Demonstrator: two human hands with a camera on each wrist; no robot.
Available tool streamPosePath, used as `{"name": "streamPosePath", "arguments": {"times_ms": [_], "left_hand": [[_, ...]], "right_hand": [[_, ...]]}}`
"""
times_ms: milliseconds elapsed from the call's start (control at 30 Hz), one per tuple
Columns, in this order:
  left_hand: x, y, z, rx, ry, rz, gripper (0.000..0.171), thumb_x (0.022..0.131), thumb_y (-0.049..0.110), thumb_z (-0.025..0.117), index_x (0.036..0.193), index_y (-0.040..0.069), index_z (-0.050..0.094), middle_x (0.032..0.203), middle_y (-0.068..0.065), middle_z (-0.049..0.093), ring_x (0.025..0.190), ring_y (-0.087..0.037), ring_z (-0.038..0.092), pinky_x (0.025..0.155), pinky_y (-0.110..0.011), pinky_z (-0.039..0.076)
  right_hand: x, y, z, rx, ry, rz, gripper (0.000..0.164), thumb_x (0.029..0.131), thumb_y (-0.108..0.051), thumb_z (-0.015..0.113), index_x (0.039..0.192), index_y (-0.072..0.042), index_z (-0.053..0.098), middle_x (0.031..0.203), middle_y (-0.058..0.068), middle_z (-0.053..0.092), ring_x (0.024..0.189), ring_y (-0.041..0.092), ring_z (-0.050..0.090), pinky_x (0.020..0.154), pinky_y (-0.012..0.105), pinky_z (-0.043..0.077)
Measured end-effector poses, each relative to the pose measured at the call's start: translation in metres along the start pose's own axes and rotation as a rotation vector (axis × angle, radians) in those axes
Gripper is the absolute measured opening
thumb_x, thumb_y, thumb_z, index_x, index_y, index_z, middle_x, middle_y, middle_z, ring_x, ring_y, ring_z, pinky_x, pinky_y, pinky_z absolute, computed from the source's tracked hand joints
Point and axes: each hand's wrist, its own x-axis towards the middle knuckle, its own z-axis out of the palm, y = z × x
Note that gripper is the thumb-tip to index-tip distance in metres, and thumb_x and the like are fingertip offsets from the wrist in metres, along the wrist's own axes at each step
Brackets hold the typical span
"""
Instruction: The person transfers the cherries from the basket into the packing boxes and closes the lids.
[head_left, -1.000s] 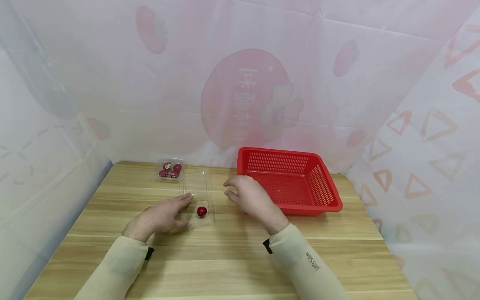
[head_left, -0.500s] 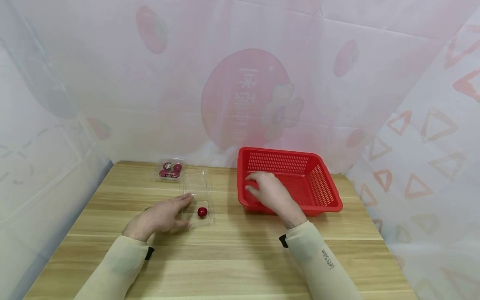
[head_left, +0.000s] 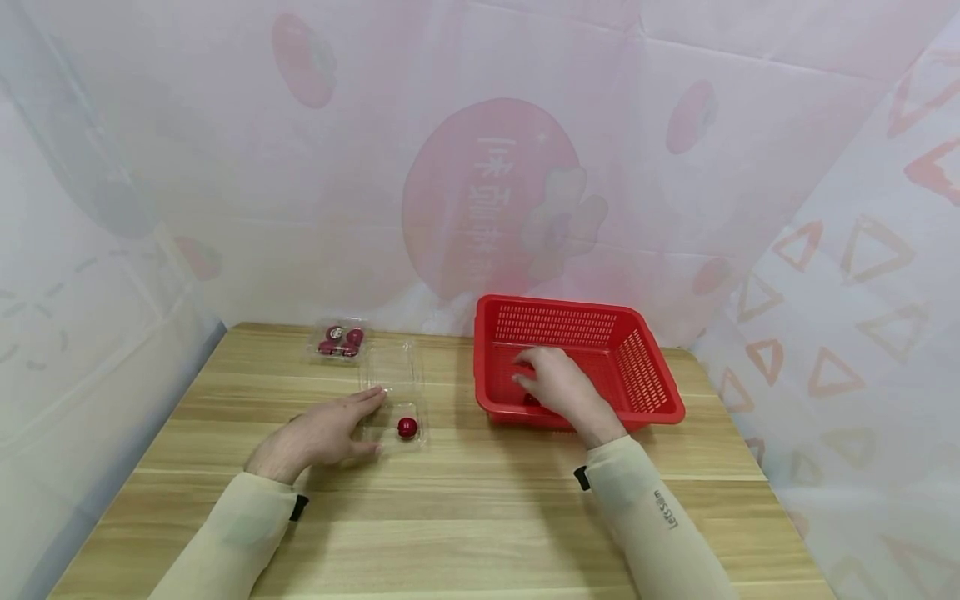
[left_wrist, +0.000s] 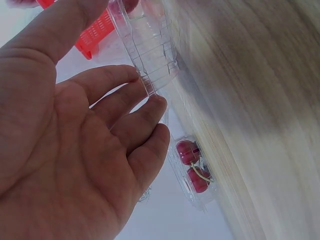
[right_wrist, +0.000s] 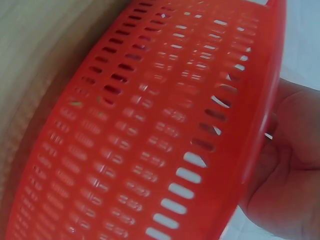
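Note:
My left hand (head_left: 322,429) rests at the left side of a clear plastic clamshell box (head_left: 396,387) that stands open on the table. Its bent fingertips touch the box edge (left_wrist: 150,85) in the left wrist view, with the thumb apart from them. One dark red cherry (head_left: 407,427) lies in the near half of the box. My right hand (head_left: 562,387) is inside the red basket (head_left: 663,408), thumb and forefinger apart. A dark red spot, probably a cherry (head_left: 531,400), shows just below the thumb. The basket wall (right_wrist: 125,130) hides the right fingertips in the right wrist view.
A second clear box with several cherries (head_left: 341,340) stands at the back left of the wooden table (head_left: 420,533). Printed cloth walls (head_left: 360,167) close off the back and sides. The basket's raised rim stands at the right.
My right hand has moved right, from between box and basket into the basket. The cherry in the open box has shifted slightly right and nearer. The left hand stays in place.

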Motion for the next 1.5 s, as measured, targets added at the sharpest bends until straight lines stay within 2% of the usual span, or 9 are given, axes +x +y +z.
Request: {"name": "streamPosePath", "arguments": {"times_ms": [233, 433, 800, 967, 1200, 1267, 1500], "left_hand": [[0.001, -0.001, 0.001, 0.009, 0.005, 0.007, 0.090, 0.106, 0.031, 0.089, 0.176, -0.004, 0.047, 0.186, -0.030, 0.042, 0.170, -0.058, 0.045, 0.140, -0.073, 0.041], [0.001, 0.000, 0.001, 0.010, 0.005, 0.006, 0.089, 0.106, 0.031, 0.089, 0.176, -0.004, 0.047, 0.186, -0.030, 0.043, 0.170, -0.058, 0.045, 0.140, -0.073, 0.041], [0.001, -0.001, 0.001, 0.011, 0.001, -0.002, 0.089, 0.106, 0.031, 0.089, 0.176, -0.004, 0.047, 0.186, -0.030, 0.042, 0.170, -0.057, 0.045, 0.140, -0.073, 0.041], [0.001, -0.001, 0.001, 0.017, 0.001, 0.001, 0.089, 0.105, 0.031, 0.090, 0.176, -0.004, 0.047, 0.186, -0.030, 0.043, 0.170, -0.057, 0.046, 0.140, -0.073, 0.042], [0.001, -0.003, 0.002, 0.022, 0.001, 0.002, 0.090, 0.105, 0.031, 0.090, 0.176, -0.004, 0.047, 0.186, -0.030, 0.042, 0.169, -0.058, 0.047, 0.139, -0.073, 0.042], [0.002, -0.003, 0.001, 0.026, 0.002, 0.003, 0.090, 0.105, 0.032, 0.090, 0.176, -0.004, 0.047, 0.186, -0.030, 0.042, 0.169, -0.058, 0.047, 0.139, -0.073, 0.043], [0.001, -0.002, 0.000, 0.024, 0.005, 0.001, 0.090, 0.105, 0.032, 0.090, 0.176, -0.003, 0.048, 0.186, -0.029, 0.043, 0.169, -0.057, 0.047, 0.139, -0.073, 0.043]], "right_hand": [[0.001, 0.009, -0.004, 0.003, -0.098, 0.049, 0.038, 0.111, -0.016, 0.083, 0.147, -0.007, 0.080, 0.137, 0.013, 0.085, 0.113, 0.024, 0.079, 0.114, 0.050, 0.070], [0.004, 0.017, -0.003, -0.014, -0.173, 0.074, 0.039, 0.110, -0.014, 0.084, 0.148, -0.009, 0.080, 0.141, 0.013, 0.084, 0.114, 0.024, 0.076, 0.116, 0.050, 0.069], [0.011, 0.025, 0.000, 0.035, -0.298, 0.118, 0.036, 0.108, -0.012, 0.085, 0.144, -0.010, 0.083, 0.139, 0.012, 0.086, 0.120, 0.026, 0.077, 0.120, 0.055, 0.067], [0.014, 0.030, 0.006, 0.053, -0.314, 0.139, 0.031, 0.108, -0.011, 0.083, 0.138, -0.013, 0.086, 0.128, 0.007, 0.087, 0.111, 0.024, 0.074, 0.114, 0.052, 0.069], [0.017, 0.033, 0.011, 0.052, -0.302, 0.134, 0.019, 0.107, -0.008, 0.083, 0.123, -0.015, 0.090, 0.110, 0.003, 0.086, 0.098, 0.021, 0.072, 0.097, 0.041, 0.069], [0.017, 0.033, 0.012, 0.041, -0.293, 0.126, 0.018, 0.107, -0.008, 0.083, 0.122, -0.014, 0.090, 0.109, 0.003, 0.085, 0.098, 0.021, 0.072, 0.097, 0.041, 0.069], [0.020, 0.030, 0.007, -0.027, -0.247, 0.047, 0.015, 0.110, -0.003, 0.079, 0.120, -0.010, 0.087, 0.114, 0.006, 0.085, 0.104, 0.021, 0.073, 0.109, 0.048, 0.069]]}}
